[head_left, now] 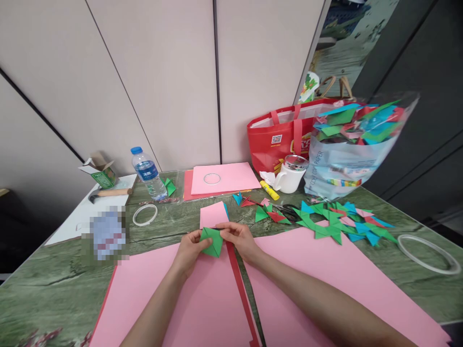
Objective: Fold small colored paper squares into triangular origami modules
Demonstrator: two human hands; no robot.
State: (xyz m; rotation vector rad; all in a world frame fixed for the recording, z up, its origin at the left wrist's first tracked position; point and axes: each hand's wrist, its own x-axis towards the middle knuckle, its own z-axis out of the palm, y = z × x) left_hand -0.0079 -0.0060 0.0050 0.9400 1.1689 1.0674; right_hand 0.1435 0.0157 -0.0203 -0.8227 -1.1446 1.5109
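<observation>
Both my hands pinch a folded green paper piece (212, 242) just above the table. My left hand (188, 249) grips its left side, fingers closed on the paper. My right hand (240, 239) holds its upper right edge with closed fingers. Under the hands lie large pink paper sheets (202, 299) with a red sheet edge between them. A smaller pink sheet (213, 214) lies just beyond the hands.
Folded green, blue and red paper pieces (333, 221) lie at right beside scissors (291, 210). Behind stand a white mug (289, 177), a yellow glue stick (269, 190), a clear bag of folded pieces (347, 144), a red bag (278, 140), a water bottle (148, 174) and tape rings (144, 214).
</observation>
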